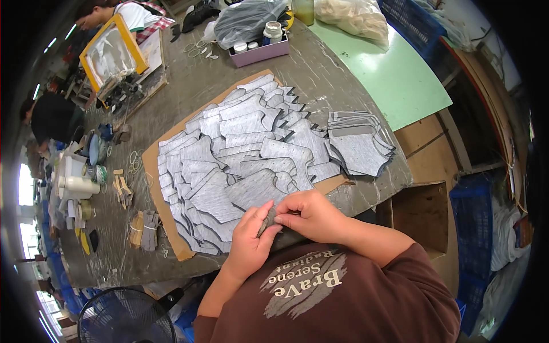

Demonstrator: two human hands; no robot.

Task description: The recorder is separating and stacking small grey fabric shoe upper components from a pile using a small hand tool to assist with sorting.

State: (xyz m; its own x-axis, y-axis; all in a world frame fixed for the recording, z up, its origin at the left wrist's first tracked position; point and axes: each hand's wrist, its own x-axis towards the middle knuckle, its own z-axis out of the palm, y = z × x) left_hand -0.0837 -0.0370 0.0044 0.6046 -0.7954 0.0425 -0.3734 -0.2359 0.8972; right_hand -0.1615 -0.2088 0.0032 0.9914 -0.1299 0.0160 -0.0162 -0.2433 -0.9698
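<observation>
Close to my body, at the table's near edge, both hands meet over a small grey-brown piece (266,222). My left hand (247,235) closes around it from the left, thumb against its near side. From the right, my right hand (309,216) pinches its edge between thumb and fingertips. The fingers cover much of the piece, so its full shape is hidden. Just beyond the hands, many grey cut-out pieces (246,154) with curved edges lie in overlapping rows on a brown cardboard sheet (151,166). A neater stack of similar grey pieces (360,146) sits to the right.
Banded strip bundles (143,230) and rubber bands (135,162) lie on the left. Farther back are a purple box (260,54) with jars, a yellow-framed screen (114,52) and another person (134,17). A green board (380,74) lies far right; a black fan (126,317) stands lower left.
</observation>
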